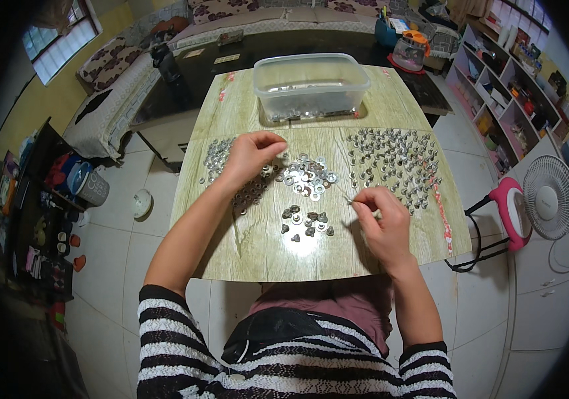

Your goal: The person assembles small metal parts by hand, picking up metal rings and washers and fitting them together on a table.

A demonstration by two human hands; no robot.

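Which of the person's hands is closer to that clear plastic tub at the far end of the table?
The left hand. It hovers over the washers just in front of the clear plastic tub. The right hand sits further back towards the person, pinching a small metal part.

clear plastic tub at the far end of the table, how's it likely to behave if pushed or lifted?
The clear plastic tub probably slides rather than tips: it is low, wide and flat-bottomed on the smooth wood-grain table. A layer of small metal parts covers its floor, so it is likely bottom-heavy. The thin walls may flex if gripped by one edge.
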